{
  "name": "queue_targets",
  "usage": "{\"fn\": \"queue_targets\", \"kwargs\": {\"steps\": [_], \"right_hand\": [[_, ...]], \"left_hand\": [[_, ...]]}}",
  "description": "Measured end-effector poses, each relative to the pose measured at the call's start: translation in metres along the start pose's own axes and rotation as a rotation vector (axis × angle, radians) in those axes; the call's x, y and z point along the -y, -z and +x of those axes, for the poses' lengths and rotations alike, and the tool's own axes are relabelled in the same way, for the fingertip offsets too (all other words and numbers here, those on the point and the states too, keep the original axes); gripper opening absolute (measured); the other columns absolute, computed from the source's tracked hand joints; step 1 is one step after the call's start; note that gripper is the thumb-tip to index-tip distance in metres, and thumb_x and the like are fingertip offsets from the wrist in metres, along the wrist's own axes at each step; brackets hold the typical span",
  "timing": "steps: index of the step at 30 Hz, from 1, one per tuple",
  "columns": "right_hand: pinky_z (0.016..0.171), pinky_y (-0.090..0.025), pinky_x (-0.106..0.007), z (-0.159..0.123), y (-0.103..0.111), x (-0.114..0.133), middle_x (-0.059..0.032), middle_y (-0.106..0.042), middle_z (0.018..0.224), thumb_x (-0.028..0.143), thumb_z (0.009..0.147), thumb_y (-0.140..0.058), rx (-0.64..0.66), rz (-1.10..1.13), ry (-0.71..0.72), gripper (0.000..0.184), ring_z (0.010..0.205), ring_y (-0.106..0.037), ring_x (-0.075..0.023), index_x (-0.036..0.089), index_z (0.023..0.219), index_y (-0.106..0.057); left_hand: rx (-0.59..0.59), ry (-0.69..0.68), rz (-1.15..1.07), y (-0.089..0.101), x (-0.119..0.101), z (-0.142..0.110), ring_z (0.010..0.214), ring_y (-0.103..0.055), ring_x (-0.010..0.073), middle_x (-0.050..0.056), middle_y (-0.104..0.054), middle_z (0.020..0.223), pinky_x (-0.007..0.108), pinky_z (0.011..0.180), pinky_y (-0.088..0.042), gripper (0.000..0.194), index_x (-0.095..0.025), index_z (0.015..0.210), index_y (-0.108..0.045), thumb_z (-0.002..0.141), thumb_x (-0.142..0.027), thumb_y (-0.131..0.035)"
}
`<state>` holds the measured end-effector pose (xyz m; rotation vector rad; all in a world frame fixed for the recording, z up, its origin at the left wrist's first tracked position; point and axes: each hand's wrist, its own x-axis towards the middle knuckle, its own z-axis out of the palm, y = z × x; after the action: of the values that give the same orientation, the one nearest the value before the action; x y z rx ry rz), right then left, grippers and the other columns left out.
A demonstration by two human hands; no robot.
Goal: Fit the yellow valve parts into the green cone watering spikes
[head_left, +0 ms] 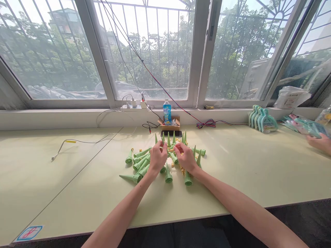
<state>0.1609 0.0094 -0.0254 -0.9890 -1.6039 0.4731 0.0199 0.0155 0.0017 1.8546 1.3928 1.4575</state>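
Observation:
Both hands are over a pile of hollow, ribbed-cap green plastic spikes [168,176] and small yellow plastic pieces [182,170]. My left hand [158,156] has its thumb and fingertips closed together at the pile's middle. Whatever it pinches is hidden by the fingers. Just to the right, my right hand [185,157] is also closed in a pinch, near some yellow pieces; its contents are too small to make out. The fingertips of the two hands are close but apart. Several spikes stand point up behind the hands, while others lie on their sides, mostly to the left.
A phone [171,133] lies behind the pile, before a small cardboard box [176,126] and a blue-labelled bottle [167,112]. Cables [207,123] run along the back. Green dustpan-like items [266,120] stand right. Another person's hand [320,143] touches packages at far right.

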Motion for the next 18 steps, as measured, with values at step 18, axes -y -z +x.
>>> {"fn": "queue_targets", "kwargs": {"steps": [18], "right_hand": [[0.068, -0.051, -0.03, -0.0004, -0.0021, -0.0024, -0.0043, -0.07, 0.085, 0.031, 0.089, -0.057, 0.096, 0.039, 0.026, 0.013, 0.073, -0.064, -0.0175, 0.02, 0.092, -0.061]], "left_hand": [[0.015, 0.035, -0.035, 0.0018, -0.0039, -0.0006, 0.043, -0.047, 0.01, 0.004, -0.065, 0.077, 0.024, 0.041, -0.032, 0.029, -0.019, 0.077, -0.053, 0.092, -0.044, -0.047]]}}
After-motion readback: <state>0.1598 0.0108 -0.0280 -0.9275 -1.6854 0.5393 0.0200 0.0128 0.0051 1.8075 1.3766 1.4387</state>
